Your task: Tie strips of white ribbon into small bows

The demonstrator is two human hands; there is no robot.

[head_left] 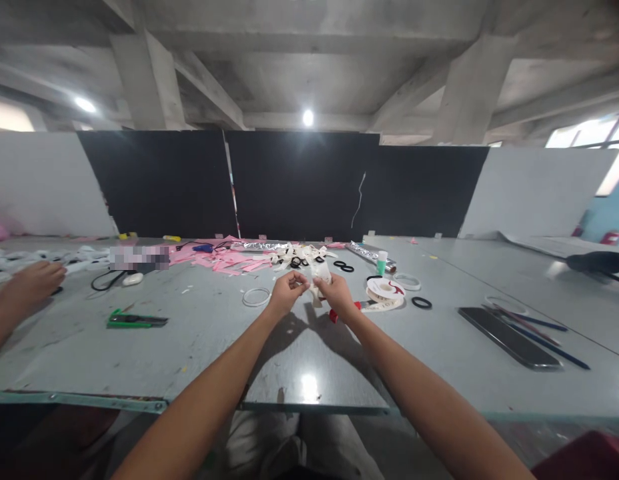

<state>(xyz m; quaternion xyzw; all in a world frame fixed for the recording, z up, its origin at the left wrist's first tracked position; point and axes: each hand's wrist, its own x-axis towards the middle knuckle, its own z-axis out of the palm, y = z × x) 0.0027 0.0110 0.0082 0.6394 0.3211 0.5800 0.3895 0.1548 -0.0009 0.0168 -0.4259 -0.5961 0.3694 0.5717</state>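
My left hand (289, 293) is in front of me over the table, thumb and fingers pinched together. Whatever it pinches is too small to make out. Close beside it, my right hand (334, 293) grips a piece of cream ribbon (320, 269), which stands up above the fingers and hangs below them. Red-handled scissors (334, 316) lie partly hidden under my right hand. Right of that hand, a white spool of printed ribbon (385, 289) has a loose end on the table. Behind both hands is a pile of cream ribbon bows and black rings (302, 255).
A clear ring (256, 297) and a green cutter (137, 320) lie left. Rightward are a glue stick (381, 264), black ring (421, 303) and phone (509, 338). Pink strips (219, 257) lie behind. Another person's hand (37, 287) works far left. Black panels (304, 187) stand behind.
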